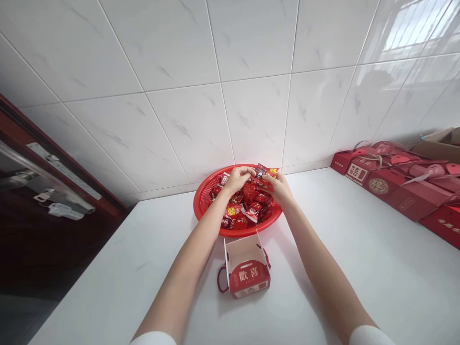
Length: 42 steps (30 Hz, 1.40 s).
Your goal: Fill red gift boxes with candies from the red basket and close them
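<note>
Over the far right part of a round red plastic basket (197,207) of wrapped sweets (252,209), the right hand (282,188) pinches a shiny red candy packet (265,170) between thumb and fingers. The left hand's (240,178) fingers curl together beside it; their grip is unclear. Nearer stands an open red-and-white cardboard box (248,275).

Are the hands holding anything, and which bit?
A red packet; the right hand holds its lower edge. Whether the left hand grips it too, I can't tell.
</note>
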Tool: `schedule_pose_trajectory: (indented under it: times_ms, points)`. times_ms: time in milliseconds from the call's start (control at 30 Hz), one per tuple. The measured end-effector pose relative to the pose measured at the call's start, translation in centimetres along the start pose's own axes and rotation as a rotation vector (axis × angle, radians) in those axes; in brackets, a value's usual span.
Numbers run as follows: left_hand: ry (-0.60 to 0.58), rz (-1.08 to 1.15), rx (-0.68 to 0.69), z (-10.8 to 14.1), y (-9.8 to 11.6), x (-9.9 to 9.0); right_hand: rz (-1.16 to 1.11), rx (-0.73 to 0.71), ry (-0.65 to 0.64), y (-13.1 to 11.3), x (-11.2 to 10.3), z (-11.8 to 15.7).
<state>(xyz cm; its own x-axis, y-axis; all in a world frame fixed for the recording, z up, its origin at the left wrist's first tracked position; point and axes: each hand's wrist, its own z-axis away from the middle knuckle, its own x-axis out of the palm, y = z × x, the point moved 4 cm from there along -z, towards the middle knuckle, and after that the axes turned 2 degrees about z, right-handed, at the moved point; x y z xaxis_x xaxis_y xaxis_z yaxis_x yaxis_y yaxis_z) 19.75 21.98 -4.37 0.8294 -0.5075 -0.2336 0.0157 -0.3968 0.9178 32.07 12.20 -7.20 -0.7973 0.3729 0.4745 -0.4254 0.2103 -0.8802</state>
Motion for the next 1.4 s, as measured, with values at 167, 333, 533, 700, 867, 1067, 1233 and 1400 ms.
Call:
schedule_pose_trajectory:
  times_ms: [167,333,533,700,867,1067,1233,1400]
  points:
    - [0.027,-0.016,-0.023,0.2,0.3,-0.3,-0.002,0.007,-0.037,-0.2,0.2,0.3]
    - [0.014,0.010,-0.039,0.6,0.9,-0.2,-0.011,-0.010,-0.041,-0.2,0.2,0.4]
    - [0.097,0.066,-0.049,0.7,0.8,-0.1,-0.013,-0.015,-0.037,-0.3,0.1,0.4]
    - [0.194,0.096,-0.045,0.5,0.4,-0.8,-0.021,-0.015,-0.033,-0.2,0.1,0.3]
    - [0.244,0.128,-0.020,0.2,0.1,-1.3,-0.026,-0.018,-0.030,-0.2,0.1,0.2]
    - [0.181,0.187,0.015,0.2,0.0,-0.8,-0.025,-0.003,-0.029,-0.1,0.1,0.3]
    - [0.110,0.182,-0.004,0.3,-0.2,-0.4,-0.029,-0.004,-0.038,-0.3,0.3,0.4]
    - [0.054,0.176,-0.004,0.5,0.2,-0.1,-0.026,-0.005,-0.059,-0.3,0.4,0.4]
